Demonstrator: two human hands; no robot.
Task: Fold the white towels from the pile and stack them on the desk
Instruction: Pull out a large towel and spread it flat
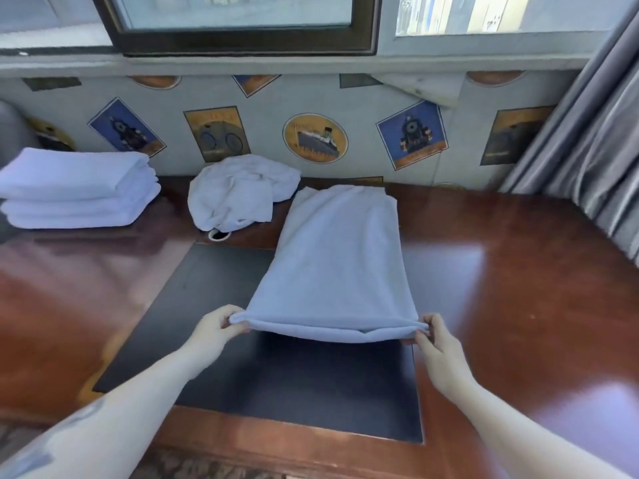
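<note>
I see my left hand point(215, 327) and right hand point(436, 344) each pinching a near corner of the doubled towel point(337, 261), lifted off the desk point(518, 271); its long axis runs away toward the wall.

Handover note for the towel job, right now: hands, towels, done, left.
Left hand pinches the near left corner of the towel in work; right hand pinches the near right corner. That towel is already doubled lengthwise, near end lifted, far end lying on the desk.
Done: folded stack at the far left of the desk.
Left: finish folding this towel, add it to the stack, then fold what is in the crumpled pile behind the black inlay.
</note>
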